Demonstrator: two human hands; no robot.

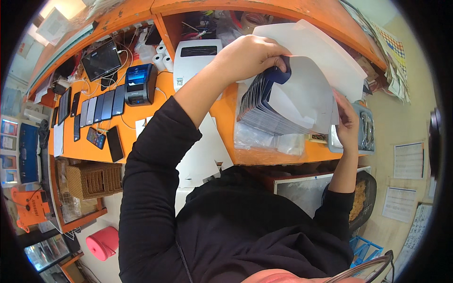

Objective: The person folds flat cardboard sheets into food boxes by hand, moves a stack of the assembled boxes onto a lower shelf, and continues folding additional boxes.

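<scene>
Both hands hold paper (302, 94) over our table (225, 113), toward its right edge: left hand (255, 55) pinching a curl, right hand (347, 120) gripping one side; printer label (179, 81) unreadable.

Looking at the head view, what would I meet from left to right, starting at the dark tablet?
Dark tablet → black boxy device → white machine → person's left hand → stack of sheets → right hand → papers on the wall.
</scene>
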